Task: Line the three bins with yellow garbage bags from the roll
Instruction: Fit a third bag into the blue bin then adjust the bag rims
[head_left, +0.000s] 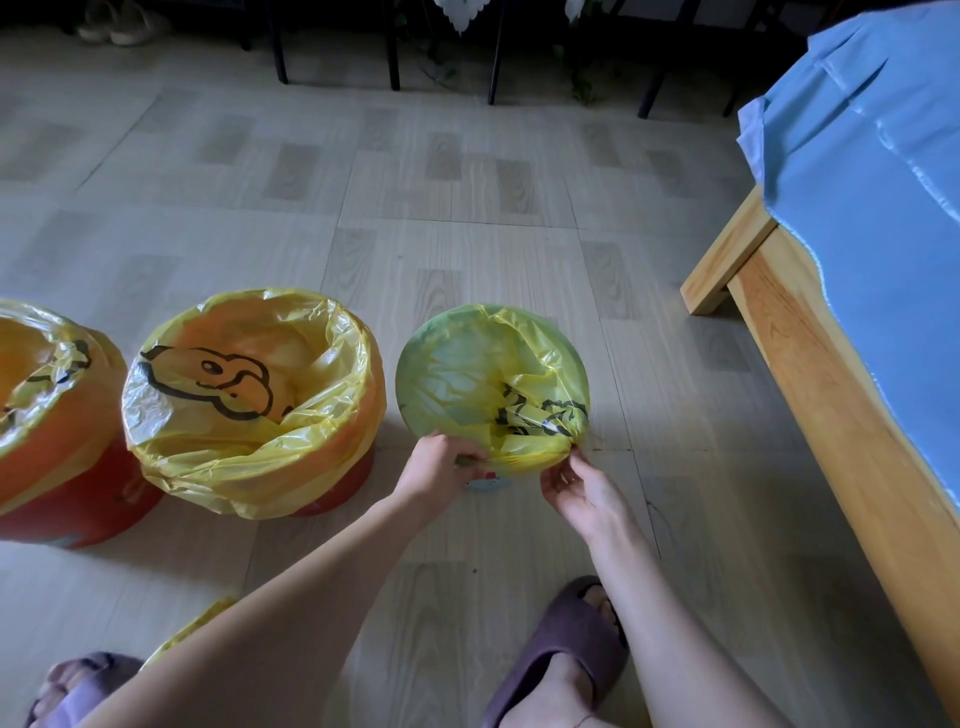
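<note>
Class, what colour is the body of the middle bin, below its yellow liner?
Orange-red, seen in the head view beneath the liner on the middle bin.

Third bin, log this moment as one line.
stage: lining third bin | bag: over rim | left hand: pinching bag edge | right hand: pinching bag edge | other bins: lined

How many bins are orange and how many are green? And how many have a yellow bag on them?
Orange bins: 2, the left orange bin and the middle orange bin
Green bins: 1, the green bin
Total bins: 3
Bins with a yellow bag on them: 3; both hands, left hand and right hand, grip the yellow bag at the green bin's rim.
</note>
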